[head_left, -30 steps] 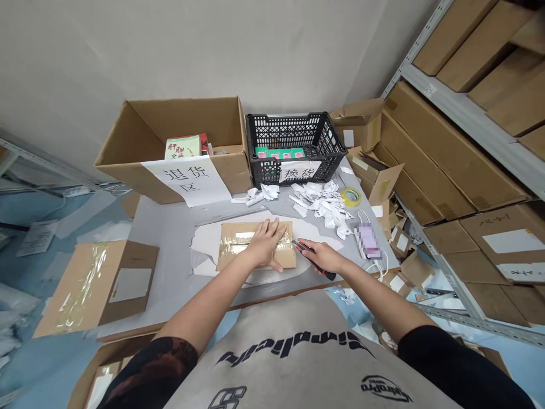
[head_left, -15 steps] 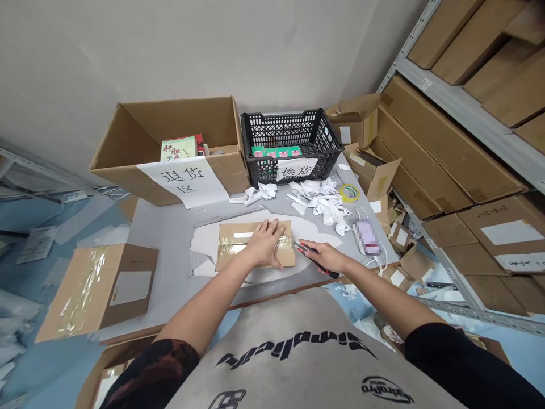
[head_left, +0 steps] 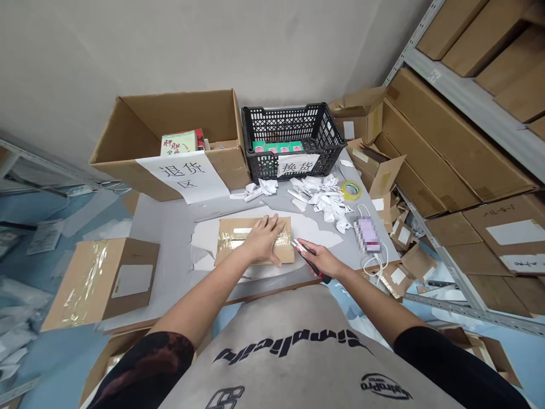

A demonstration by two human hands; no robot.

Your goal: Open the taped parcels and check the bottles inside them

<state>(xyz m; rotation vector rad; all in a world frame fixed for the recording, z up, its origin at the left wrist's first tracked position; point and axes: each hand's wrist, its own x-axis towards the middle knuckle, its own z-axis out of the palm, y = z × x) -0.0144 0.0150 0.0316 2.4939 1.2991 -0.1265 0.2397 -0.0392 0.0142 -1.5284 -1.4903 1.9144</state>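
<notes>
A small taped cardboard box [head_left: 232,241] lies flat on torn white paper [head_left: 204,243] on the grey table. My left hand [head_left: 263,240] rests on top of the box with its fingers spread, pressing near its right half. In my right hand [head_left: 321,260] is a black and red utility knife [head_left: 314,267], the fingers wrapped round its handle. The knife's tip meets the box's right end at the strip of shiny tape; how deep the blade sits there I cannot tell.
Behind stand a large open carton [head_left: 170,108] and a black crate [head_left: 293,128] holding green boxes. Crumpled paper [head_left: 327,196], a yellow tape roll [head_left: 351,190] and a phone [head_left: 369,234] with a cable lie to the right. Another taped carton [head_left: 85,278] is at left; shelves stand right.
My right hand with the utility knife has moved slightly left, bringing the blade up to the box's end. My left hand stays on the box. The view has shifted a little.
</notes>
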